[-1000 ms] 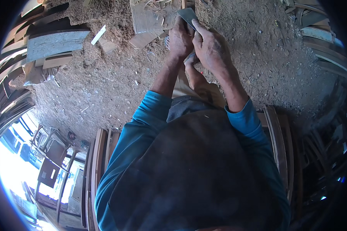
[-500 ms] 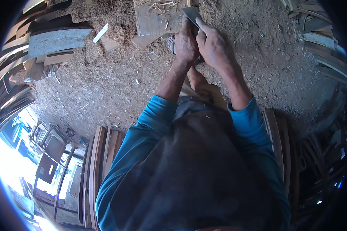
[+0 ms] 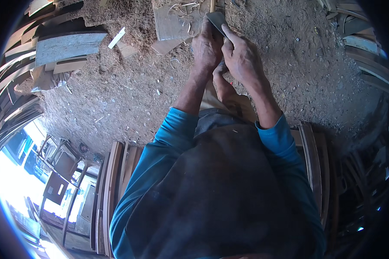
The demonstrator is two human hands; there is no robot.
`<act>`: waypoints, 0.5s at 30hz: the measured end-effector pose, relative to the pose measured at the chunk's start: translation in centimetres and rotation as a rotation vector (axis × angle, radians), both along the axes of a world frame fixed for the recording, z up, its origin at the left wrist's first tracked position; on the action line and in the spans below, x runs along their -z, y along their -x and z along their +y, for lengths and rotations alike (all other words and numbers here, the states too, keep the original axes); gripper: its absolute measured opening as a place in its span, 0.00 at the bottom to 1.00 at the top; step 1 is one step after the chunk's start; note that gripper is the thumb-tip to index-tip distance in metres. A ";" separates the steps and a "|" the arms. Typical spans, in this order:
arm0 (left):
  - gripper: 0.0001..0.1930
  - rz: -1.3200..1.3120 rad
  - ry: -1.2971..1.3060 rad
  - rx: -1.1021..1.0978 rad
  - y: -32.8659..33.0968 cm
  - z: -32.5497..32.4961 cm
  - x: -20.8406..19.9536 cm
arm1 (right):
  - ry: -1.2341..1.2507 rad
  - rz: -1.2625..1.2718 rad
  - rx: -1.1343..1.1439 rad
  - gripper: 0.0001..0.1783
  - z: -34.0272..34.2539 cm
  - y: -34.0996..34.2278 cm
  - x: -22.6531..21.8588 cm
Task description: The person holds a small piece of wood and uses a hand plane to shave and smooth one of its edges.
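Both arms, in blue sleeves, reach ahead over the ground and meet at a dark, flat rectangular tool [image 3: 217,19], whose exact kind I cannot make out. My left hand [image 3: 206,51] is closed along its left side. Against its right edge presses my right hand [image 3: 243,58], closed, with the thumb or forefinger stretched along the tool. The palms and the tool's underside are hidden. Just beyond it, a narrow light wooden strip [image 3: 212,6] shows at the top edge. Curled wood shavings [image 3: 189,26] lie on a board [image 3: 166,26] to the left of the tool.
Stacked planks [image 3: 69,47] and scrap wood line the far left, with more boards [image 3: 363,43] at the far right. Upright timbers [image 3: 112,172] stand behind me on the left. The dirt floor [image 3: 129,95] carries sawdust and chips. A white strip [image 3: 116,38] lies at left.
My hands and the tool have come slightly back toward me, still together. The view has shifted a little, and my foot beside the left hand is now mostly hidden.
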State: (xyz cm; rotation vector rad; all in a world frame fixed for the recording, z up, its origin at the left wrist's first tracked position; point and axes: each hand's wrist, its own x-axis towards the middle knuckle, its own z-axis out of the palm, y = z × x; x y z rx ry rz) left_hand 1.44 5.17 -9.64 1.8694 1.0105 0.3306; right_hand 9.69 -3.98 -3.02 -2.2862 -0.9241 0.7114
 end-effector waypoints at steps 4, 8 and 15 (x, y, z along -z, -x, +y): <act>0.33 0.044 0.032 -0.012 0.2 -0.1 -0.1 | 0.018 0.010 0.012 0.23 2.6 -1.8 1.1; 0.26 0.008 -0.058 0.003 0.0 -0.6 -0.1 | 0.095 -0.018 0.048 0.25 4.6 -2.3 2.0; 0.18 -0.043 0.056 -0.030 -0.7 -0.5 -0.5 | -0.131 0.048 0.084 0.25 1.5 -2.9 0.8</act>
